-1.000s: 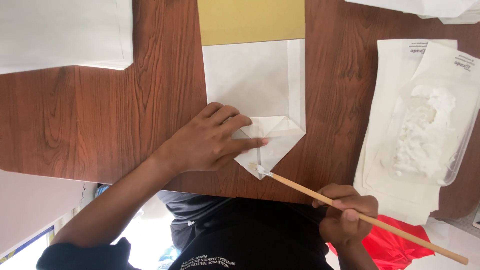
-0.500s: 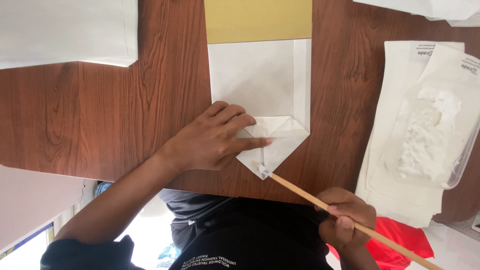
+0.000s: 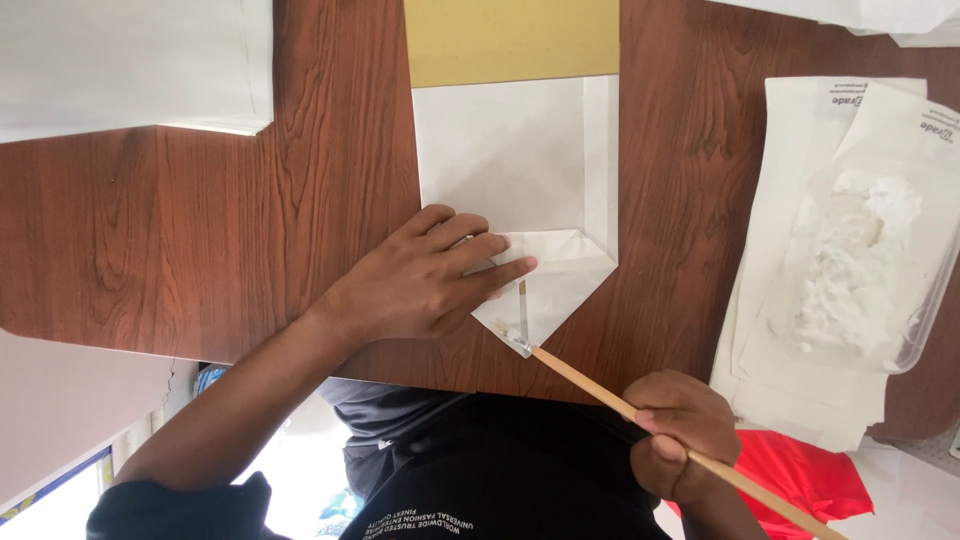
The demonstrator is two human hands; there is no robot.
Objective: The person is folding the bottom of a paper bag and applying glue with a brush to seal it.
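Matt white paper bag (image 3: 520, 180) on glossy wood-grain table (image 3: 200, 220); smooth wooden stick (image 3: 600, 390).

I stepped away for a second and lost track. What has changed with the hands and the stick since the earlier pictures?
Little changed. The right hand slid slightly up the wooden stick, toward its tip, which stays on the point of the folded white paper. The left hand still presses flat on the fold. The plastic tray of white paste and the table are as before.
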